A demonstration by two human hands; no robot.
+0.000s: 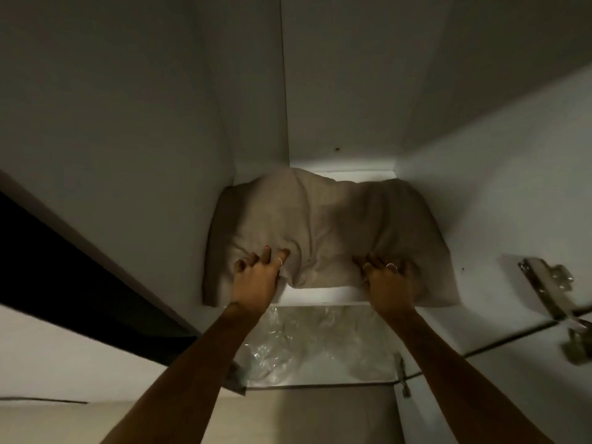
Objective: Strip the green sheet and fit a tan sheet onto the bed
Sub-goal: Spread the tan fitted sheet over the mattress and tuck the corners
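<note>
A folded tan sheet (326,225) lies bundled on a white shelf (320,295) high inside a cupboard, its front edge hanging slightly over the shelf lip. My left hand (256,277) reaches up and grips the sheet's front left part, fingers dug into the cloth. My right hand (387,277) grips the front right part the same way, with the cloth bunched under its fingers. No green sheet or bed is in view.
White cupboard walls close in on both sides of the shelf. Below the shelf sits crinkled clear plastic wrapping (307,344). An open cupboard door with metal hinges (551,290) stands at the right. A dark gap (64,277) runs along the left.
</note>
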